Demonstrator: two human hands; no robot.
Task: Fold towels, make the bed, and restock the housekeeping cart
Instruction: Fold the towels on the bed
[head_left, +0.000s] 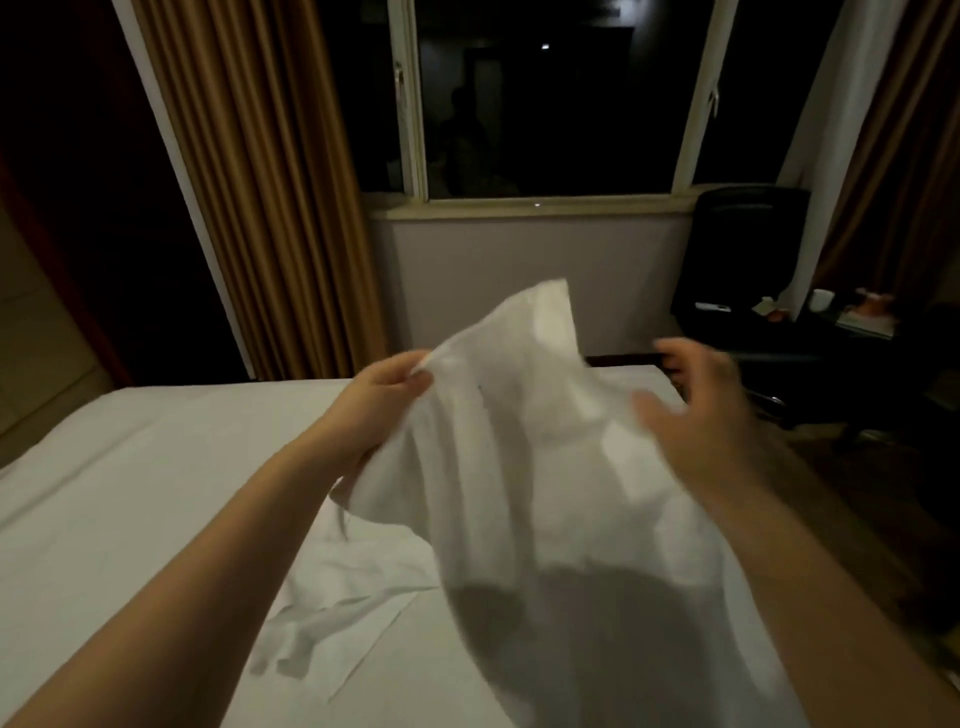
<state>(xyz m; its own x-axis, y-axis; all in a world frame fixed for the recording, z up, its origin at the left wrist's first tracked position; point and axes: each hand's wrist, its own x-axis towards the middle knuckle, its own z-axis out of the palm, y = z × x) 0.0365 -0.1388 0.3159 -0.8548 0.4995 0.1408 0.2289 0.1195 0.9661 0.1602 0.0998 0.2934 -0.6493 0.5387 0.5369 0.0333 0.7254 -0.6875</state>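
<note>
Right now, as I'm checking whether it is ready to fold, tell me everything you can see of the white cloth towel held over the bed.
The white cloth towel is thin, soft, plain and unfolded, hanging crumpled in the air above the white-sheeted bed, one corner sticking up. The left hand pinches its upper left edge. The blurred right hand is at its right side; whether it grips is unclear. Its lower part is in shadow and blurred.
</note>
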